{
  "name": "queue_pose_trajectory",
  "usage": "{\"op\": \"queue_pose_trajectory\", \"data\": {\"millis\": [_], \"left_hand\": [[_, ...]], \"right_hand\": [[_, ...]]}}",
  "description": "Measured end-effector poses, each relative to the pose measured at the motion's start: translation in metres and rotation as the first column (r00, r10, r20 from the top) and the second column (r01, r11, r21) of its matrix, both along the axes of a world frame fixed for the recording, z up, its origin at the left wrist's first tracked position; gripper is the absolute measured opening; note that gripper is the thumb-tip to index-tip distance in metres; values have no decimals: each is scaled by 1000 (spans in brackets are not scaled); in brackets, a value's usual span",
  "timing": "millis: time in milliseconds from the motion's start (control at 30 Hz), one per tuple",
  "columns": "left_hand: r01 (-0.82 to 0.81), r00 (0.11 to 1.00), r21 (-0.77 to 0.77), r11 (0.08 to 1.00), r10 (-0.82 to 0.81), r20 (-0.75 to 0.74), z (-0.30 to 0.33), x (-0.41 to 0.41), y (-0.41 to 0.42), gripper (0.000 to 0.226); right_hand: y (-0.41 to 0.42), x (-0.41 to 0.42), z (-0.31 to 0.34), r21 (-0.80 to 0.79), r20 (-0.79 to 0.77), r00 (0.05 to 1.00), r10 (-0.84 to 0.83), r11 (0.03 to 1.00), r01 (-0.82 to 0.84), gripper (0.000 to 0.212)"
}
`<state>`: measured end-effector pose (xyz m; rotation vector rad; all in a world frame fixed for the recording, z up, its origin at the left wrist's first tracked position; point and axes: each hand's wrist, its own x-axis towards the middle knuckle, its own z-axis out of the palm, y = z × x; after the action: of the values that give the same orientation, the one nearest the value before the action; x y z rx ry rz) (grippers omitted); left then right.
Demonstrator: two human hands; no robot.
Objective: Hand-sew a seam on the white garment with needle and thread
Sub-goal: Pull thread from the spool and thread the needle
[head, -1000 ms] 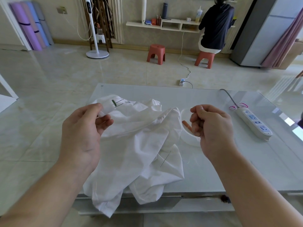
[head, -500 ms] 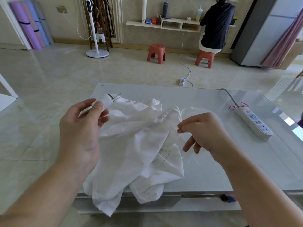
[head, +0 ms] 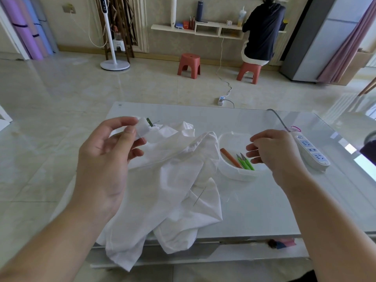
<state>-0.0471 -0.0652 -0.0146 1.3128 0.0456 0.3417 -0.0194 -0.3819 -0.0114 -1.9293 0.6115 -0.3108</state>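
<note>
The white garment (head: 173, 180) lies crumpled on the glass table (head: 254, 210), and part of it hangs over the near edge. My left hand (head: 105, 159) pinches a raised white fold with a green mark (head: 148, 122) between thumb and forefinger. A thin needle (head: 199, 196) lies on the cloth lower down, touched by neither hand. My right hand (head: 272, 151) hovers over a white tray (head: 234, 174), its thumb and forefinger pressed together on a fine white thread that barely shows.
The tray holds green snips (head: 247, 163) and an orange tool (head: 230, 157). A white power strip (head: 311, 153) lies at the right of the table. Beyond the table are red stools (head: 188, 65), a fan stand and a seated person (head: 262, 29).
My right hand has moved right, away from the garment, uncovering the tray and its tools. My left hand has lifted the marked fold a little and opened its lower fingers.
</note>
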Motion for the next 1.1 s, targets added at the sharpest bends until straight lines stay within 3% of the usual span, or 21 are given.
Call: {"op": "queue_pose_trajectory", "data": {"millis": [100,233,367,467,600,700,867,933,1033,1100], "left_hand": [[44,999,24,999,-44,10,-2,2,-8,17],[108,994,47,993,-109,7,-1,10,-22,21],[144,989,69,987,-145,12,3,18,-33,27],[168,985,64,984,-169,21,4,19,-36,29],[184,982,87,979,-187,32,7,20,-36,28],[185,981,101,978,-189,34,10,20,-34,28],[175,982,112,978,-181,48,15,19,-29,27],[171,983,118,978,-178,43,17,16,-27,27],[169,985,137,976,-173,22,19,11,-24,26],[163,985,144,976,-168,25,20,8,-22,26]], "right_hand": [[-5,13,-13,-244,-146,988,43,967,-79,31],[2,25,-16,-545,-378,923,73,788,-286,15],[9,37,-22,-666,-497,867,20,632,-396,39],[6,45,-33,-699,-495,869,1,593,-399,64],[7,49,-32,-678,-526,851,3,602,-422,52],[8,50,-24,-644,-500,866,-3,670,-369,33],[2,41,2,-646,-346,935,-74,742,-181,4],[-1,33,9,-600,-261,964,-58,791,-115,11],[9,19,23,-302,-130,987,98,944,-134,10],[21,7,34,-55,-68,966,251,965,-255,13]]}}
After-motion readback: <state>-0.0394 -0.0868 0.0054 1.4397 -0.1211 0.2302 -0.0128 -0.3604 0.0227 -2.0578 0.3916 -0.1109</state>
